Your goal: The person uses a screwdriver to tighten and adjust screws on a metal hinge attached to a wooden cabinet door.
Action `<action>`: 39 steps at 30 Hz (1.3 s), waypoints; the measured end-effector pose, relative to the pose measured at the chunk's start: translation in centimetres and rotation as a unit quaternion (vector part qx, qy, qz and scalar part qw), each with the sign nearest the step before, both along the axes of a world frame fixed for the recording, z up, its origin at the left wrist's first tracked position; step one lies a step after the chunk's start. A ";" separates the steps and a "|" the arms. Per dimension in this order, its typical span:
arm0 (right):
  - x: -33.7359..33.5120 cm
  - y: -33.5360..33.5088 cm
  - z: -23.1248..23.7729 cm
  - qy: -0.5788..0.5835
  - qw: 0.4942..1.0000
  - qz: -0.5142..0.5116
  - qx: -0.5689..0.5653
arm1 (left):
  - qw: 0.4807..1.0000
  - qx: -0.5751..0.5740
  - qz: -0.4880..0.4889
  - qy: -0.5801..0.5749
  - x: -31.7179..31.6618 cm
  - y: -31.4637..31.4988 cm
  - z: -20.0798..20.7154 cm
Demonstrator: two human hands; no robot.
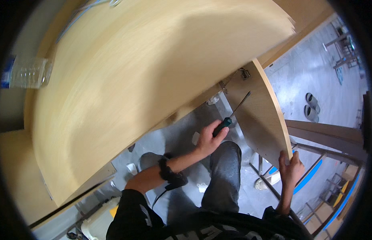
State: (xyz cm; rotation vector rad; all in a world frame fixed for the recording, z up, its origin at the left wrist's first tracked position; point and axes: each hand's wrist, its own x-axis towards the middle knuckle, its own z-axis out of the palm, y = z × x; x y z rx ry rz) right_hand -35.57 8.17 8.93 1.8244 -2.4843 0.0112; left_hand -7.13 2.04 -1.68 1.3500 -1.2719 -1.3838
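Screwdriver in left grip, tip seemingly near hinge

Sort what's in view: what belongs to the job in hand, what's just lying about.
Seemingly for the job:
green-handled screwdriver, in the left hand
wooden panel, edge held by the right hand
metal fitting on the panel

Seemingly lying about:
clear plastic bottle
grey slippers

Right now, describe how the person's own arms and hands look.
The left hand and right hand are ungloved. Both arms wear black sleeves ending short of the wrists; the left one bears a pale mark. A black band wraps the left forearm; beside it sits a dark boxy piece with a thin dark cable.
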 end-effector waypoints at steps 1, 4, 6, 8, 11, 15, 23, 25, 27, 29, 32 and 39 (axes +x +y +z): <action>0.2 0.1 -0.2 -0.021 1.000 0.006 0.000 | 0.998 -0.037 -0.037 -0.028 1.6 -1.2 1.7; 0.4 0.1 -0.3 -0.021 0.999 0.031 -0.028 | 0.994 -0.078 -0.078 -0.002 2.8 -3.7 2.9; 0.7 0.5 -0.2 -0.036 0.999 -0.017 -0.018 | 0.988 0.016 -0.095 0.117 2.6 -4.0 1.8; 1.3 0.7 -0.5 -0.041 0.996 -0.002 -0.073 | 0.960 0.111 -0.120 0.228 2.6 -4.5 0.4; 1.2 1.0 -0.6 0.020 0.993 -0.020 -0.118 | 0.937 0.189 -0.153 0.250 2.6 -3.8 -1.7; 0.8 0.8 -1.2 0.079 0.988 0.025 -0.134 | 0.929 0.176 -0.264 0.190 3.8 -3.7 -4.5; 1.8 1.8 -0.4 0.065 0.955 0.101 -0.271 | 0.884 0.307 -0.190 0.298 5.1 -3.2 -4.2; 3.4 2.0 -0.9 0.024 0.919 0.131 -0.370 | 0.856 0.343 -0.190 0.336 5.5 -2.8 -3.9; 6.4 0.7 -1.1 -0.051 0.892 0.206 -0.398 | 0.826 0.396 -0.181 0.357 6.9 -2.0 -3.7; 9.8 -1.8 -1.4 -0.160 0.857 0.306 -0.382 | 0.826 0.393 -0.167 0.369 8.5 -1.4 -4.0; 15.8 -5.4 -2.2 -0.273 0.804 0.421 -0.318 | 0.830 0.388 -0.142 0.376 8.6 -1.4 -4.3; 23.5 -8.7 0.6 -0.242 0.685 0.561 -0.398 | 0.874 0.331 -0.076 0.348 6.8 -1.6 -4.1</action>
